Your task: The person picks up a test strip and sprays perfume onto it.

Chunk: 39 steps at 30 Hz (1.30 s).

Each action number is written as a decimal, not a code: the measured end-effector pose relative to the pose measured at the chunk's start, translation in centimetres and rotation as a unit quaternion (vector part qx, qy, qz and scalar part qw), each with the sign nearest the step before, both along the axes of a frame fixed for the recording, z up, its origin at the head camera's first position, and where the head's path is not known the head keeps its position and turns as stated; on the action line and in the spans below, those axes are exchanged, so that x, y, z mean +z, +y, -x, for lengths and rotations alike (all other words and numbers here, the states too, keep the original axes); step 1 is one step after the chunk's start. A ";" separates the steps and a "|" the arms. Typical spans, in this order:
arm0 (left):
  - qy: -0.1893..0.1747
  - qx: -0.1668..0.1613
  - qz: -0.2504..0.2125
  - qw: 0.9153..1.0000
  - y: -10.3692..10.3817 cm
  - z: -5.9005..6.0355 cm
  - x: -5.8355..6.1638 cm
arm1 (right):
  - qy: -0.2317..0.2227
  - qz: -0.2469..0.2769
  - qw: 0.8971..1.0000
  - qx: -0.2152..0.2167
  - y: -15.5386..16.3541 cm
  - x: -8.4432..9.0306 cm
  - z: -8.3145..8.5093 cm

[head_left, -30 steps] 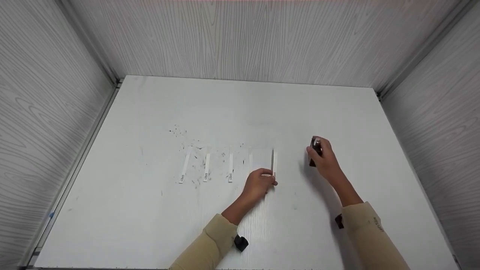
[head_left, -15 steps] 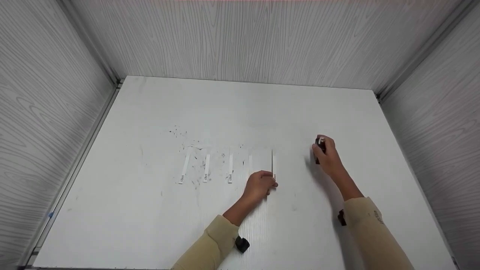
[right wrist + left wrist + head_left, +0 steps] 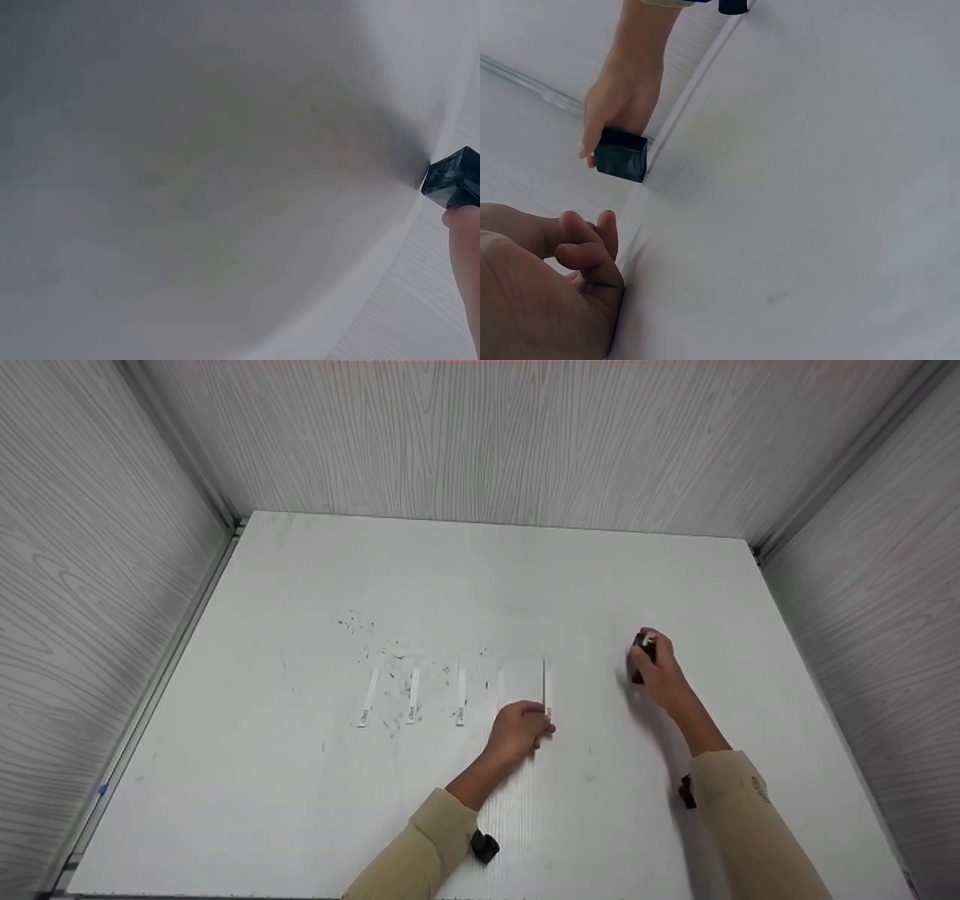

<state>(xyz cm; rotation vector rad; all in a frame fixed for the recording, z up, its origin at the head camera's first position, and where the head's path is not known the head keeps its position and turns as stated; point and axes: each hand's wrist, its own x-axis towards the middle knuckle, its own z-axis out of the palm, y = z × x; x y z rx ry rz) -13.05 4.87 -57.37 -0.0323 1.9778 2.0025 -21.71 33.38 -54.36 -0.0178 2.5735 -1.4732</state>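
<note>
Right hand [image 3: 660, 675]: curled round a small black block [image 3: 621, 154], gripped from above with thumb and fingers on its sides; its lower edge looks to be at or just above the white tabletop [image 3: 480, 585], well to the right of the strips. The hold looks like that of a stamp or eraser kept upright for a downward press, though its exact kind cannot be told.

Left hand [image 3: 519, 729]: fingers loosely curled, knuckles down on the table, fingertips at the near end of the rightmost paper strip [image 3: 547, 690]. It seems to pin that end so the strip stays flat and does not slide; whether the fingers pinch it or only press cannot be told.

Hands together or apart: apart, the strip's width and a stretch of bare table between them.

Black block, detail: glossy, box-shaped, with a pale or metallic top showing between the fingers in the head view.

Paper strips [image 3: 414, 696]: narrow, white, laid side by side in a row, each running away from the person, small dark print at the near ends. The even spacing suggests a deliberate layout.

Dark specks [image 3: 356, 624]: scattered about and beyond the left strips, like crumbs or shavings.

Sleeves [image 3: 420, 855]: beige, with a small black device at each wrist.

Enclosure walls [image 3: 480, 435]: pale wood-grain panels on three sides.
</note>
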 end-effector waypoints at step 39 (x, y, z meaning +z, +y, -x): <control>0.008 -0.016 0.044 0.999 -0.1 0.6 0.2 | 0.048 0.022 0.999 -0.002 0.7 -0.1 0.1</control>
